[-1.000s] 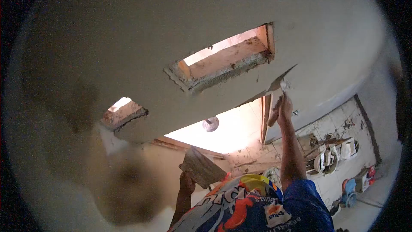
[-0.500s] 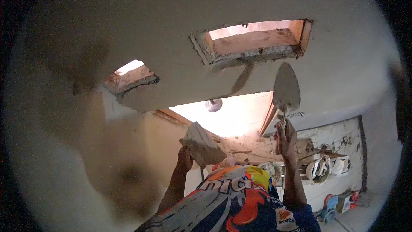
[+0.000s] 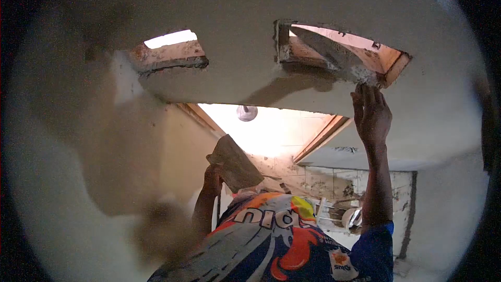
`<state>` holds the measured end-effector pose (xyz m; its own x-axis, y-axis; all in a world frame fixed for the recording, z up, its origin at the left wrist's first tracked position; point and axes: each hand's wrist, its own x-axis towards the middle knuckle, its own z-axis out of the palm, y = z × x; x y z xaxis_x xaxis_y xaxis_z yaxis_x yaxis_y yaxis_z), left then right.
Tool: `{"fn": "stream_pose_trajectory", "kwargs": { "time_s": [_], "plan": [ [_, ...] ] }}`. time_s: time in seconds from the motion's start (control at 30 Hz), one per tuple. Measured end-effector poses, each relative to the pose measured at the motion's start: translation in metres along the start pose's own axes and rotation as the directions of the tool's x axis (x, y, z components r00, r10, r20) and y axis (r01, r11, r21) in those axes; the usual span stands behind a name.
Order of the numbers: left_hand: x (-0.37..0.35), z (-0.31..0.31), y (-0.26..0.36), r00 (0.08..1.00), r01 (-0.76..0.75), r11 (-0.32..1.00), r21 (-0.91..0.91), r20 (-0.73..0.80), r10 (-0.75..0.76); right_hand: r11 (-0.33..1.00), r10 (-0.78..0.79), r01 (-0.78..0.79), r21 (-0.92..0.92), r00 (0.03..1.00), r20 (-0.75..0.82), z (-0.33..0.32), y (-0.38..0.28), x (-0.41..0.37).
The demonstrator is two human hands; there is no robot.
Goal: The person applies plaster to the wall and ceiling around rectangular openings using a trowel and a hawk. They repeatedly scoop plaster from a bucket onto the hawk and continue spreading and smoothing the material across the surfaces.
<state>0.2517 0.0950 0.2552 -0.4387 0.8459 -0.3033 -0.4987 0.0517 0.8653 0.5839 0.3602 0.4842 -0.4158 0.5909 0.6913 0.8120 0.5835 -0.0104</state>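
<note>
A: What containers are there?

B: One shows – a round container [image 3: 353, 220] low down, just left of the right forearm. Something pale is in it, too small and too covered for me to name.

A: And the hands?

B: The right hand [image 3: 373, 114] has its fingers closed on a trowel [image 3: 334, 55], the handle hidden by the grip. The left hand [image 3: 213, 176] grips a flat board [image 3: 236, 164] at its left edge; most of those fingers are out of sight behind it.

A: Where is the trowel against the wall [image 3: 240, 57]?

B: Its blade slants across the larger recess [image 3: 360, 49], tip near the upper left corner, heel near the lower right corner. Whether it touches the lower edge, I cannot tell.

A: How much room around it?

B: Bare wall lies between that recess and the smaller recess [image 3: 175, 57] on the left. Below is a strip of wall with a dark shadow [image 3: 289, 87] on it, then the bright opening [image 3: 266, 136]. Right of the hand the wall is bare too. The board is tighter – its lower edge is just above the printed shirt [image 3: 271, 230], its upper corner near the bright opening's left edge
</note>
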Motion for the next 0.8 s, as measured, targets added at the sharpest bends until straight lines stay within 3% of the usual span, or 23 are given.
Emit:
{"fn": "stream_pose_trajectory", "kwargs": {
  "time_s": [0.03,0.07,0.1,0.17,0.2,0.23,0.27,0.33,0.37,0.5,0.6,0.67,0.7,0.77,0.8],
  "plan": [
    [0.004,-0.014,-0.008,0.993,-0.110,0.958,0.266,0.065,0.096,1.000,-0.016,0.016,-0.003,1.000,0.006,-0.001,0.000,0.004],
    [0.003,-0.013,-0.007,0.974,-0.223,0.835,0.503,0.150,0.169,0.999,0.028,-0.028,0.031,1.000,-0.006,-0.004,0.001,0.009],
    [0.001,-0.012,-0.008,0.976,-0.216,0.844,0.490,0.140,0.168,0.995,0.073,-0.072,0.067,0.997,-0.014,-0.006,0.002,0.013],
    [-0.002,-0.003,0.001,0.996,0.025,0.999,0.033,-0.082,-0.023,0.995,0.081,-0.080,0.056,0.996,-0.024,-0.011,0.014,0.012],
    [-0.004,0.000,0.003,0.977,0.118,0.968,-0.221,-0.148,-0.153,0.993,0.106,-0.104,0.049,0.993,-0.044,-0.015,0.020,0.010],
    [0.000,-0.019,-0.014,0.998,0.017,0.998,0.061,-0.069,-0.013,0.990,0.138,-0.137,-0.022,0.990,0.043,-0.025,0.024,0.009],
    [0.005,-0.035,-0.028,0.997,0.020,0.999,0.048,-0.072,-0.017,0.992,0.127,-0.126,-0.027,0.991,0.048,-0.032,0.030,0.007],
    [0.009,-0.055,-0.049,0.972,-0.236,0.898,0.372,0.079,0.223,0.965,0.252,-0.240,-0.103,0.961,0.119,-0.044,0.044,0.001],
    [-0.010,0.006,0.010,0.995,0.078,0.997,0.021,-0.058,-0.077,0.967,0.245,-0.232,-0.107,0.962,0.123,-0.051,0.049,-0.001],
    [0.001,-0.004,-0.001,0.991,0.133,0.990,-0.040,0.013,-0.132,0.949,0.225,-0.219,-0.228,0.974,0.001,-0.070,0.059,-0.014],
    [0.004,0.000,-0.005,0.994,0.103,0.986,0.131,0.025,-0.108,0.925,0.266,-0.264,-0.273,0.964,-0.033,-0.072,0.064,-0.036],
    [0.004,0.007,-0.006,0.975,-0.208,0.838,0.505,0.176,0.136,0.961,0.195,-0.201,-0.188,0.980,-0.046,-0.071,0.054,-0.051],
    [0.005,0.008,-0.006,0.972,-0.217,0.827,0.518,0.189,0.137,0.921,0.363,-0.351,-0.166,0.931,0.044,-0.073,0.038,-0.057],
    [0.011,0.000,-0.016,0.948,-0.317,0.618,0.719,0.253,0.192,0.887,0.444,-0.457,0.062,0.882,0.158,-0.067,0.026,-0.079],
    [0.029,-0.026,-0.049,0.896,-0.444,0.621,0.646,0.326,0.301,0.835,0.479,-0.520,0.182,0.848,0.227,-0.060,0.020,-0.093]
  ]
}}
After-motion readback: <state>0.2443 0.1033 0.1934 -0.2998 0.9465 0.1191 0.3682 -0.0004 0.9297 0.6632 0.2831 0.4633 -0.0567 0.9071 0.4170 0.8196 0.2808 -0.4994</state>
